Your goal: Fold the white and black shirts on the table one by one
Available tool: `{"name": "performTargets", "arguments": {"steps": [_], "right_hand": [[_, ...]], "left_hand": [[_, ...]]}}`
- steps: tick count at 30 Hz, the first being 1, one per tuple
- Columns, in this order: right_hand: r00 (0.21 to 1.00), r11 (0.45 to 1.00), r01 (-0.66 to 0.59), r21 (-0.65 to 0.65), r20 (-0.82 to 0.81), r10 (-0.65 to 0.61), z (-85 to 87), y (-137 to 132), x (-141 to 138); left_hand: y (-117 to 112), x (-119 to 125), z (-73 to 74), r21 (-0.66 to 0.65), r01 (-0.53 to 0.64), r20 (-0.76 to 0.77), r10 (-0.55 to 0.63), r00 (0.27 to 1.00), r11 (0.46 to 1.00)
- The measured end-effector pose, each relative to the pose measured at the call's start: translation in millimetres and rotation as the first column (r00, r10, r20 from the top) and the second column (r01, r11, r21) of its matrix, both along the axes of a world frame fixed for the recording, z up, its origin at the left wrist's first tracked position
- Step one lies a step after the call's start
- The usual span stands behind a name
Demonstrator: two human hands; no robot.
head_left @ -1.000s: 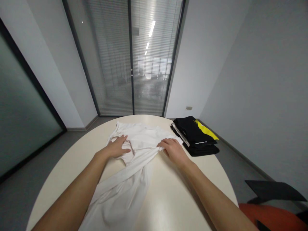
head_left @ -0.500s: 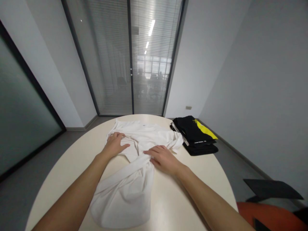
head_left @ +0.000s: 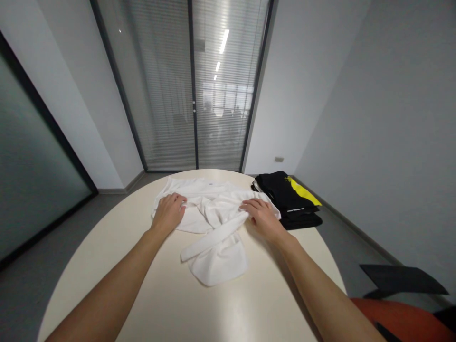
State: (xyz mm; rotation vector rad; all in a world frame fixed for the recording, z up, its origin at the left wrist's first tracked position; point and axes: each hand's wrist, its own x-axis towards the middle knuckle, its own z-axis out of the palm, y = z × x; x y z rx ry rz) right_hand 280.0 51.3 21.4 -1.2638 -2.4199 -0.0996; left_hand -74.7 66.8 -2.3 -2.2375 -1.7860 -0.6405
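Note:
A white T-shirt [head_left: 221,244] lies rumpled across the far half of the table, its lower part twisted toward me. Over its left side, my left hand [head_left: 171,211] has its fingers curled in, closed on a fold of the cloth. On the right, my right hand [head_left: 261,213] grips another fold, thumb below and fingers on top. The fabric bunches in creases between the two hands. Parts of the shirt beneath my fingers are hidden.
The round cream table [head_left: 171,299] carries a stack of folded dark clothes [head_left: 285,194], the top one black with yellow, close by my right hand. A chair with an orange seat [head_left: 399,318] stands at the lower right. Behind the table is a glass partition with blinds [head_left: 221,123].
My right hand has moved right and slightly away from me, drawing the shirt along. The shirt's lower part has slid away from the near side. My left hand has curled more.

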Motion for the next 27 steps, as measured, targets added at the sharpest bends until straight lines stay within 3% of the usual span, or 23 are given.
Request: {"name": "performTargets", "arguments": {"steps": [3, 6, 9, 13, 16, 19, 21, 23, 27], "right_hand": [[0.97, 0.969, -0.245, -0.042, -0.007, 0.245, 2.8, -13, -18], [0.932, 0.93, -0.363, -0.058, -0.041, 0.361, 5.3, -23, -32], [0.928, 0.929, -0.37, -0.026, -0.065, 0.367, 5.4, -22, -34], [0.938, 0.967, -0.256, 0.011, -0.241, 0.251, 6.1, -11, -18], [0.87, 0.997, -0.071, -0.017, -0.49, 0.053, 6.3, -3, -3], [0.749, 0.99, 0.111, -0.088, -0.647, -0.141, 2.1, 6, 10], [0.706, 0.978, 0.171, -0.117, -0.678, -0.204, -3.8, 11, 19], [0.716, 0.971, 0.201, -0.128, -0.658, -0.235, -10.8, 17, 26], [0.866, 0.983, 0.17, -0.071, -0.465, -0.183, -16.1, 22, 33]], "left_hand": [[-15, 15, 7.5, -0.089, 0.244, 0.099, -0.235, 0.967, 0.966], [-27, 22, 6.9, -0.219, 0.478, 0.197, -0.441, 0.875, 0.85], [-32, 23, 4.9, -0.305, 0.568, 0.293, -0.492, 0.82, 0.765], [-32, 18, 5.8, -0.314, 0.574, 0.365, -0.462, 0.808, 0.756], [-27, 10, 7.0, -0.292, 0.486, 0.397, -0.358, 0.845, 0.824], [-17, -4, 6.0, -0.202, 0.278, 0.46, -0.159, 0.873, 0.939], [-8, -17, 4.1, -0.106, 0.109, 0.538, -0.035, 0.842, 0.988], [0, -30, 2.4, -0.041, -0.067, 0.609, 0.078, 0.789, 0.997], [5, -45, 4.7, -0.016, -0.331, 0.639, 0.264, 0.722, 0.943]]}}
